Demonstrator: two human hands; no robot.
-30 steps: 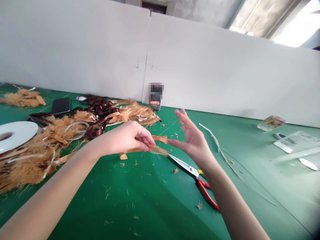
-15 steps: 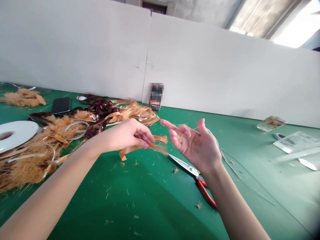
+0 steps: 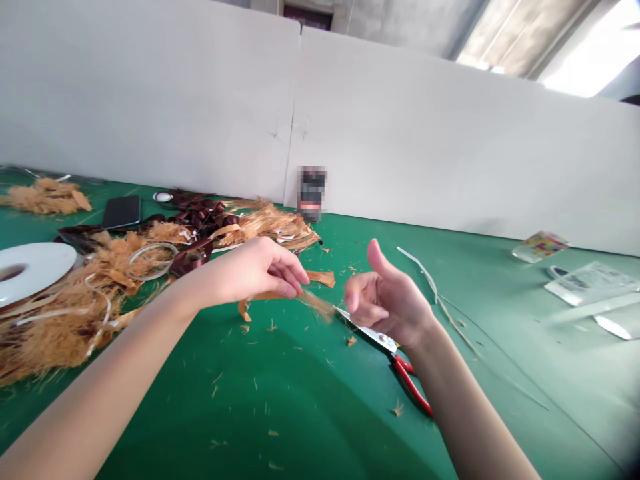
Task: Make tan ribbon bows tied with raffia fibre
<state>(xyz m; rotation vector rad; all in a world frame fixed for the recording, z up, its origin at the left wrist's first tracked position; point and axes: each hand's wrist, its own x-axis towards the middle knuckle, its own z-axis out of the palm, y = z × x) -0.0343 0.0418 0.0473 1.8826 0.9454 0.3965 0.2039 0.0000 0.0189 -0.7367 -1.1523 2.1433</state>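
My left hand [image 3: 260, 273] pinches a tan ribbon strip [image 3: 270, 295] between thumb and fingers, and the strip's frayed fibre end [image 3: 316, 305] sticks out to the right. My right hand [image 3: 385, 300] is curled with the thumb up, and I see nothing in it. It hovers close to the frayed end and just above the blades of red-handled scissors [image 3: 367, 328], which lie on the green mat [image 3: 300, 400]. A short tan ribbon offcut [image 3: 321, 278] lies beyond the pinch.
A heap of frayed tan fibre [image 3: 65, 320] and a white ribbon spool [image 3: 30, 267] lie at the left. Dark maroon ribbon [image 3: 200, 220] and a black phone [image 3: 121, 211] sit behind them. A clear plastic packet [image 3: 593, 283] lies at the right, and a white partition [image 3: 400, 133] stands behind the mat.
My right hand has closed from spread fingers into a curl and moved down and right, nearer the scissors. My left hand keeps its pinch on the strip.
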